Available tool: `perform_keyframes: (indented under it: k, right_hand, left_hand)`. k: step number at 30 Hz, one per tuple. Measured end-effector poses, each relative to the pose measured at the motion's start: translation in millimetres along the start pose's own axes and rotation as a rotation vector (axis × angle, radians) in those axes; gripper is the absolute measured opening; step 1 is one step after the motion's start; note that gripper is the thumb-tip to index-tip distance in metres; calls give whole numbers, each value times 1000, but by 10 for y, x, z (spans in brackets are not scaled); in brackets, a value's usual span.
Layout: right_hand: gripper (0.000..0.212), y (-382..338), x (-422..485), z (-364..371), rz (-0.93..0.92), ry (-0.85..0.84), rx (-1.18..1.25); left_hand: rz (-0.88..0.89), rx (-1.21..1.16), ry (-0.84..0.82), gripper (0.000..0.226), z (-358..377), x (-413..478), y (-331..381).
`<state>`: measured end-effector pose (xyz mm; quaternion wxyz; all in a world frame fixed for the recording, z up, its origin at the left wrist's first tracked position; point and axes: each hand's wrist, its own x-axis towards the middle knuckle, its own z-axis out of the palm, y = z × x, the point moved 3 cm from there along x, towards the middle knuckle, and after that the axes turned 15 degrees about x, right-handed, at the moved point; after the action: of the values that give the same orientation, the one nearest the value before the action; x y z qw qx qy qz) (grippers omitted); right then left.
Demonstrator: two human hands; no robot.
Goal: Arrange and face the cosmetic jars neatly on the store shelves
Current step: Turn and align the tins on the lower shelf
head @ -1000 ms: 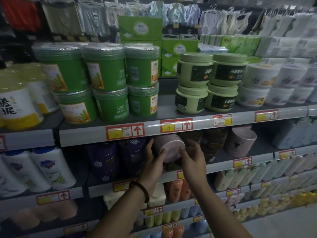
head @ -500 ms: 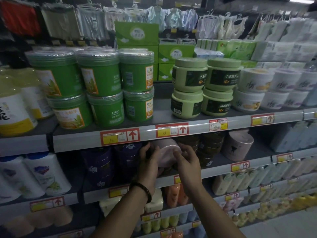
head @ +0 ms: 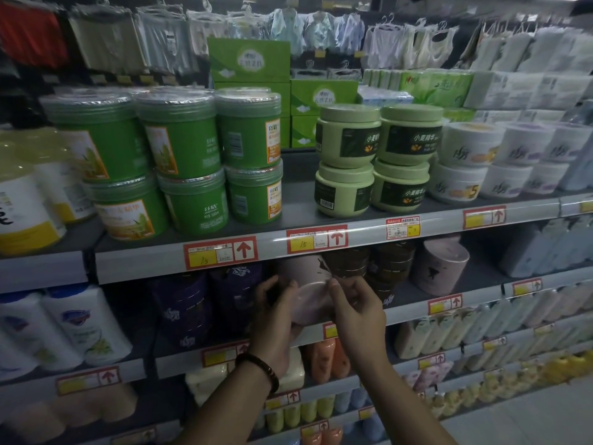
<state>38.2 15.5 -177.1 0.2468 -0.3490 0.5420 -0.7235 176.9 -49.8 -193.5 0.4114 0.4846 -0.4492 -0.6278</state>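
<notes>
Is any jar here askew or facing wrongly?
Yes. The round pink plastic jar on the second shelf is tipped forward, gripped by the left hand and right hand. Another pink jar further right looks tilted too.

head-worn view, close, facing shelves (head: 442, 223)

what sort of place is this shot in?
Most likely a shop's toiletries aisle: tiered shelves with red-and-yellow price tags, stacked green jars facing out, packaged garments hanging above. Left hand and right hand hold a pink jar.
</notes>
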Motion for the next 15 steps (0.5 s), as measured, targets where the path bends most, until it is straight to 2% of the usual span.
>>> perform_keyframes:
  k: [3, 8, 11, 15]
  right_hand:
    - [10, 12, 18, 7, 51, 20, 43]
    - [33, 66, 98, 16, 217, 7, 167]
    - [19, 110, 161, 8, 298, -4, 198]
    - [20, 152, 194, 9, 344, -13, 219]
  left_hand:
    - [-122, -2, -46, 37, 1, -7, -36]
    - [-177, 13, -84, 45, 6, 62, -11]
    - [-208, -2, -138, 47, 21, 84, 48]
    - [-217, -9, -201, 45, 61, 102, 110]
